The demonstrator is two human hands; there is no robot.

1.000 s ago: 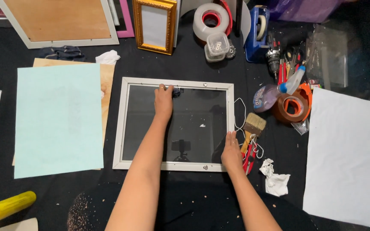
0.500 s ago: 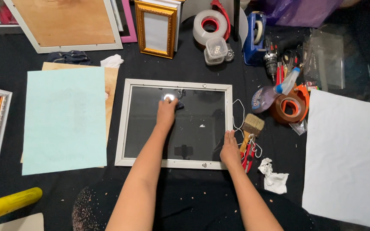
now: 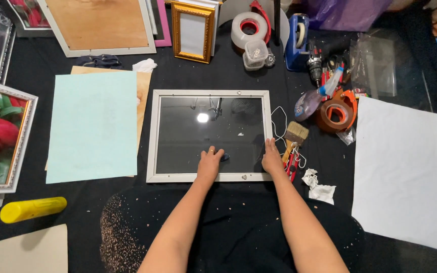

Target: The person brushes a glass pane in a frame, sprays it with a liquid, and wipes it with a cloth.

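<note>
Two hands on a white picture frame (image 3: 209, 93) lying flat on the black tabletop (image 3: 51, 207).

The left hand (image 3: 210, 163) presses a small dark cloth (image 3: 224, 157) against the glass near the frame's lower edge, fingers curled over it. The right hand (image 3: 272, 158) lies open, fingers flat on the frame's right side, just beside a paintbrush (image 3: 294, 136).

A black cloth-covered floor (image 3: 67, 187) carries a white picture frame (image 3: 153, 136) under the fingers, pale green paper (image 3: 93, 124) left of them, white sheet (image 3: 405, 172) right.
</note>
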